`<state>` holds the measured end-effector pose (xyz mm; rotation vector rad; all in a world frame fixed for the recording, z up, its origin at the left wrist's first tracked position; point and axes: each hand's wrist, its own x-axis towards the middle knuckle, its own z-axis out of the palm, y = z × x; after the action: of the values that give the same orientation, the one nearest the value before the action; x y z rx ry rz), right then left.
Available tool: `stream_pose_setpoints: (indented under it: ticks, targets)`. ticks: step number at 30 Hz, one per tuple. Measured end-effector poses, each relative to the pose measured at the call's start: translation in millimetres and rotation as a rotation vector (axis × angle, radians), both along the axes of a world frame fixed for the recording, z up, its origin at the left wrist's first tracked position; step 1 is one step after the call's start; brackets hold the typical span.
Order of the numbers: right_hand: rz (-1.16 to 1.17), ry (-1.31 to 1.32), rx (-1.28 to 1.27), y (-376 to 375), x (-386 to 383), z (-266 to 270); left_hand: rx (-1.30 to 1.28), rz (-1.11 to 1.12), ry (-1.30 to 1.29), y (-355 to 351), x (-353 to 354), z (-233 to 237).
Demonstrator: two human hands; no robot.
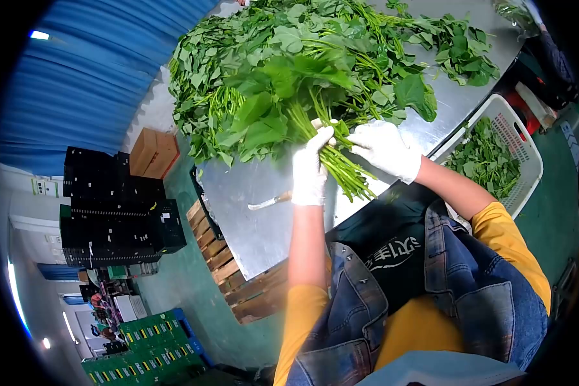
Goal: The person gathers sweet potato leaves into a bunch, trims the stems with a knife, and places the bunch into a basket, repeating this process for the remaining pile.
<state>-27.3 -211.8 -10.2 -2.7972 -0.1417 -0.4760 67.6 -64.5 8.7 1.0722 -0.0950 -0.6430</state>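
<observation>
My left hand (311, 167), in a white glove, is wrapped round a bunch of leafy green stems (345, 172). The cut ends point down toward me, and the broad leaves fan out up and to the left. Close against the bunch's right side is my right hand (386, 149), also gloved, with its fingers drawn together by a small leaf; what they pinch is hidden. A knife (269, 202) with a pale blade lies on the metal table (254, 225), its handle partly behind my left wrist. A large heap of the same greens (206, 71) covers the far part of the table.
A white plastic basket (531, 161) holding loose greens stands at the right. Beneath the table is a wooden pallet (257, 299). Black crates (109, 225), a cardboard box (153, 152) and green crates (145, 350) stand to the left. A blue curtain (96, 83) hangs behind.
</observation>
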Motion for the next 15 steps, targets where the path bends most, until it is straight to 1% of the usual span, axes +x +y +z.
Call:
stream_pose_setpoints:
  ticks: [1,3,4,5,7,8,9,11,12,13,15]
  targets:
    - [-0.003,-0.001,0.001,1,2,4,0.001,-0.003,-0.001,-1,5,-14]
    - [0.205,0.254,1.162,-3,5,8,0.044,-0.028,-0.061,-3,13,-43]
    - [0.384,0.310,1.338,-9,11,5,0.006,-0.085,0.080,-6,12,-39]
    - [0.246,0.486,1.493,-10,19,3,0.008,-0.090,0.081,-8,7,-35]
    - [0.311,0.540,1.702,-15,24,6,-0.004,-0.084,0.118,-11,-8,-28]
    - [0.284,0.469,1.585,-11,35,-7,0.007,0.060,0.018,-14,-18,-21]
    - [0.285,0.468,1.585,-13,36,-18,0.008,0.059,0.017,-14,-17,-24]
    - [0.254,0.373,1.868,-2,31,-7,-0.031,-0.068,-0.264,-12,-13,-34]
    - [0.241,0.311,1.998,4,24,2,-0.006,0.015,-0.169,-19,-15,-41]
    - [0.245,0.310,1.999,6,23,0,-0.004,0.016,-0.172,-18,-17,-40]
    - [0.212,0.267,2.095,6,20,-5,0.387,-0.037,-0.308,-18,-20,-37]
